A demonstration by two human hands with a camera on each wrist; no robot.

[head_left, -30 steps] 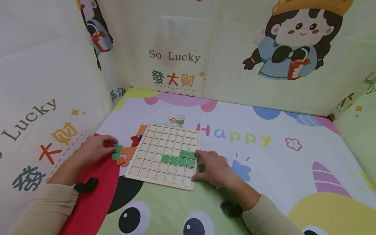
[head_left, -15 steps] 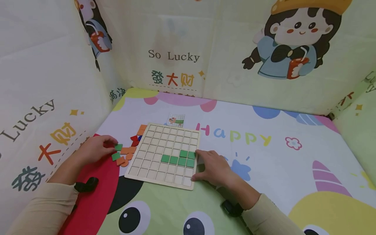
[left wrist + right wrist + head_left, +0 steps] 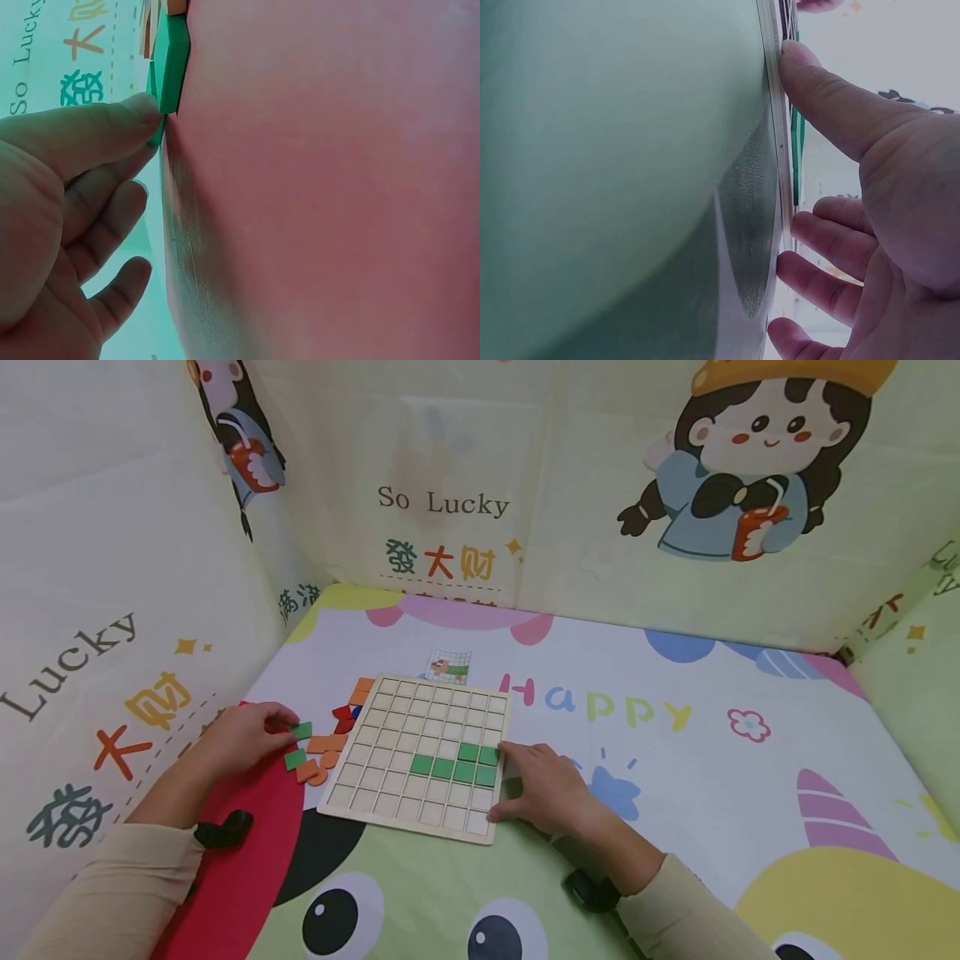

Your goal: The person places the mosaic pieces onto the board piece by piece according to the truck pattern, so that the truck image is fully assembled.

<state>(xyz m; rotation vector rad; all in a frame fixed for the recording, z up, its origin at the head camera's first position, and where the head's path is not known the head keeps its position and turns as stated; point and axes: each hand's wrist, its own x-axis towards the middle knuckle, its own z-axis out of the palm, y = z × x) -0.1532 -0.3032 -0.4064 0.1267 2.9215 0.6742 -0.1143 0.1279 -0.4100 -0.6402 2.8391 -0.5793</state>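
My left hand pinches a green square tile between thumb and fingertips at the left of the table. In the left wrist view, another green tile lies just in front of the thumb, partly covering the pinched one. A square wooden grid board lies flat in the middle, with several green tiles set in its cells toward the right. My right hand rests against the board's right edge, thumb and index fingertip spread apart along it. The right wrist view shows the thumb touching the rim.
Loose orange tiles, round orange pieces and red pieces lie left of the board, close to its edge. A small picture card stands behind the board. Printed cloth walls bound the table at the back and sides.
My left hand has shifted the pinched green tile slightly away from me, widening its gap from the green tile below. The right hand and board stay in place.
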